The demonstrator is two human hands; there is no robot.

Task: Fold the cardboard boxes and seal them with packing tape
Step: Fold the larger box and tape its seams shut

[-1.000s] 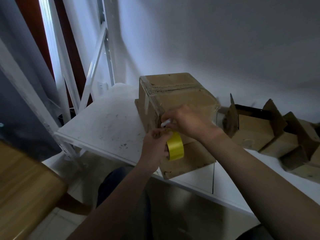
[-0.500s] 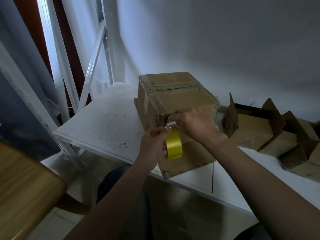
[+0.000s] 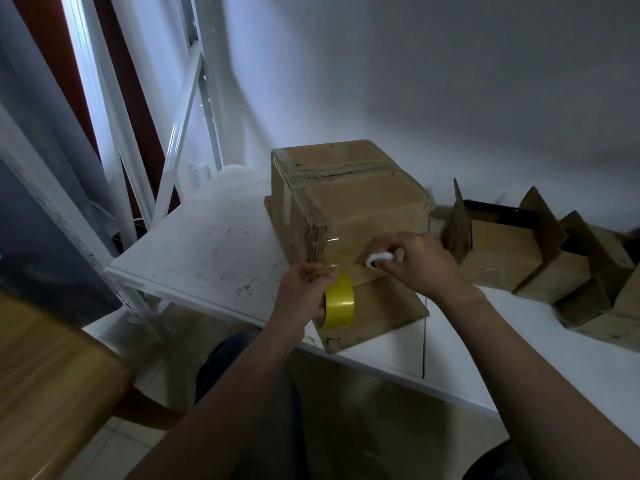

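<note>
Head camera: the left hand (image 3: 304, 292) closes its grip round a yellow tape roll (image 3: 338, 301), fingers curled over it, right at the lower near corner of the closed box (image 3: 346, 202). Just right of that grip, the right hand (image 3: 415, 261) pinches a small white object (image 3: 379, 258) against the box's near face; I cannot tell whether it is a cutter or a wad. I judge the step to be sealing this side, since a glossy clear strip runs from the roll up onto the corrugated edge. Next, the strip seems to want pressing flat and severing near the roll, kept taut. The box is matt brown cardboard, squarish, with shiny tape over its top seams. It stands on a flat cardboard sheet (image 3: 381, 317) on the scuffed white table (image 3: 214, 251). Farther right of the right grip sit open-flapped boxes (image 3: 502, 251), not yet sealed.
</note>
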